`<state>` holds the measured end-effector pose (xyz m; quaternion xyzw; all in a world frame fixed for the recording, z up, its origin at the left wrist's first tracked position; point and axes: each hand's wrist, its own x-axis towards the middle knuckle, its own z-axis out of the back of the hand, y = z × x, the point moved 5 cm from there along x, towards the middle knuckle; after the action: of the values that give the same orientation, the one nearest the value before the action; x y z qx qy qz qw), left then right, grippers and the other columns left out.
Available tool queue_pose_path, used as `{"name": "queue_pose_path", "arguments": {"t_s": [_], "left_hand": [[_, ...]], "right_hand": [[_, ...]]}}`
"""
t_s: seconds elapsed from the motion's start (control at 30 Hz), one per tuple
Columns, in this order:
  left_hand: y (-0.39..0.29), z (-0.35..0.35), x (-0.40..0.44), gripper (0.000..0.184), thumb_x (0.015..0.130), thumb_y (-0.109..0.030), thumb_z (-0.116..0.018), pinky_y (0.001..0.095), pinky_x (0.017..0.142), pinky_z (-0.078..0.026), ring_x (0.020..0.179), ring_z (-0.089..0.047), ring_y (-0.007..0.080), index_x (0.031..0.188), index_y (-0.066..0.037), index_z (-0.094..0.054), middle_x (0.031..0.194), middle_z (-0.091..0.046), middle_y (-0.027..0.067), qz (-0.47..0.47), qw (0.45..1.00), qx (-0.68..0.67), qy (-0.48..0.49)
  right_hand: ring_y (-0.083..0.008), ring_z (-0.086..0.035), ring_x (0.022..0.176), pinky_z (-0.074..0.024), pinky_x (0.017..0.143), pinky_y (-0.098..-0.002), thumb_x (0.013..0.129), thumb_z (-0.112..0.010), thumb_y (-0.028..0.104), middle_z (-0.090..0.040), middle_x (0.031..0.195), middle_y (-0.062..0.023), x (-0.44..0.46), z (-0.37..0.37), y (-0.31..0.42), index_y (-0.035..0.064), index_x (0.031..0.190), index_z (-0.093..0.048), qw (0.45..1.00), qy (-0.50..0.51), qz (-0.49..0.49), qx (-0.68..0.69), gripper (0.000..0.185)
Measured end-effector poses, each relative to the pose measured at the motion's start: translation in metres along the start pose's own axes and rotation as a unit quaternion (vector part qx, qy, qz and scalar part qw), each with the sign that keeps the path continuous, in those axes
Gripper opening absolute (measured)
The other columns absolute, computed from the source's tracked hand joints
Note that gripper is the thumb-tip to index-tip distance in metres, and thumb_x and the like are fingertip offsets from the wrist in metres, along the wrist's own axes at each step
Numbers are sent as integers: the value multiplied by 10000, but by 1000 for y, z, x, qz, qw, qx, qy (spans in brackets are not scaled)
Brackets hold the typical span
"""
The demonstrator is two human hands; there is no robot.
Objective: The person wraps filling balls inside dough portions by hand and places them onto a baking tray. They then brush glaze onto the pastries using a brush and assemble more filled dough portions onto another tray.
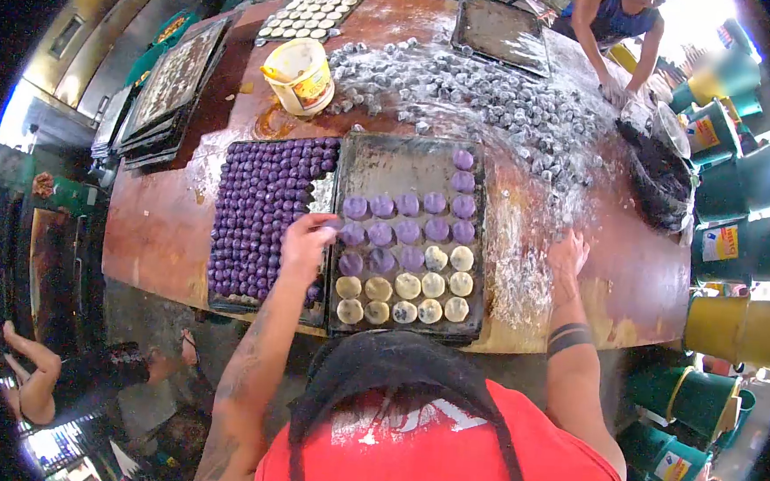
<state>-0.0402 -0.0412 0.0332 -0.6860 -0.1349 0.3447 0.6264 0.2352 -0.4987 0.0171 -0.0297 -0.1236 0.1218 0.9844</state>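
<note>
My left hand [303,246] is over the seam between two trays, its thumb and fingers drawn together. Something small and purple shows by the fingertips, but I cannot make it out clearly. Under and left of that hand, rows of round purple dough balls [258,219] pack one tray. The dark baking tray [390,163] beside it carries flattened purple discs [408,231] and, nearer me, pale discs [408,286] with dark spots. My right hand [569,250] rests low on the floured tabletop [523,289], right of the trays, fingers curled; whatever lies beneath them is hidden.
Many flour-dusted dark pieces [517,103] spread over the far table. A white bucket [300,77] stands behind the trays. Pale discs fill a far tray [315,11]; stacked trays [174,86] stand left. Another person's hands [619,92] work by a black bag [658,173]. Green bins [745,183] line the right.
</note>
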Motion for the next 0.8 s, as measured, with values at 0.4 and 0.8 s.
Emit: {"name": "queue_pose_path", "arguments": {"t_s": [0.4, 0.8], "left_hand": [[-15, -87, -26, 241, 868, 39, -579, 329, 812, -539, 891, -623, 183, 1104, 22, -626, 1022, -624, 90, 82, 981, -80, 159], [-9, -109, -36, 378, 846, 3, -669, 340, 788, -551, 891, -677, 224, 1214, 24, -586, 1090, -672, 122, 92, 978, -120, 146]], "right_hand": [[-344, -630, 951, -467, 853, -451, 809, -631, 200, -701, 939, -131, -41, -2, 27, 101, 957, -720, 978, 35, -4, 204, 198], [-205, -673, 941, -520, 850, -325, 796, -746, 106, -705, 1036, -118, -72, 128, 204, 31, 1088, -659, 754, 172, 72, 630, 314]]}}
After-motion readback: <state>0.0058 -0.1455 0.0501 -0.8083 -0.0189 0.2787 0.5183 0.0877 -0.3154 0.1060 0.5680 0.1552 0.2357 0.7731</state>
